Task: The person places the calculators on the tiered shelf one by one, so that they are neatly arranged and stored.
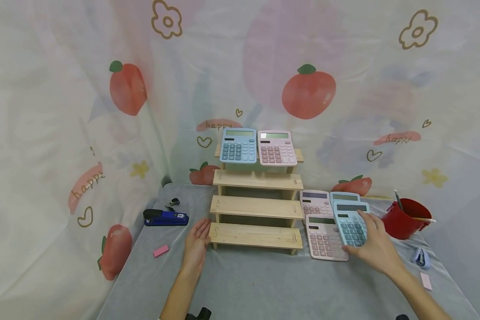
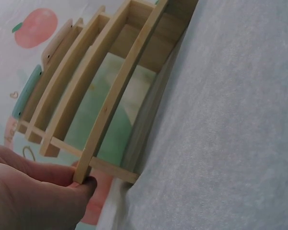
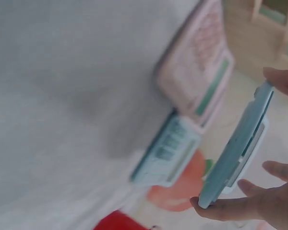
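My right hand (image 1: 379,251) grips a light blue calculator (image 1: 351,224) by its edges, thumb on one side and fingers on the other. In the right wrist view that calculator is tilted above the cloth, apart from the others. Below it lie a front pink calculator (image 1: 324,238), another pink one (image 1: 315,202) and a second blue calculator (image 1: 344,197). My left hand (image 1: 196,244) pinches the left end of the lowest step of a four-step wooden shelf (image 1: 256,235). On its top step lean a blue calculator (image 1: 238,146) and a pink calculator (image 1: 277,149), side by side.
To the right stand a red bucket (image 1: 404,222) with pens, a light blue small item (image 1: 421,258) and a pale eraser (image 1: 426,281). On the left lie a blue stapler (image 1: 168,218), small black clips (image 1: 174,203) and a pink eraser (image 1: 161,251). A printed curtain (image 1: 240,66) hangs behind.
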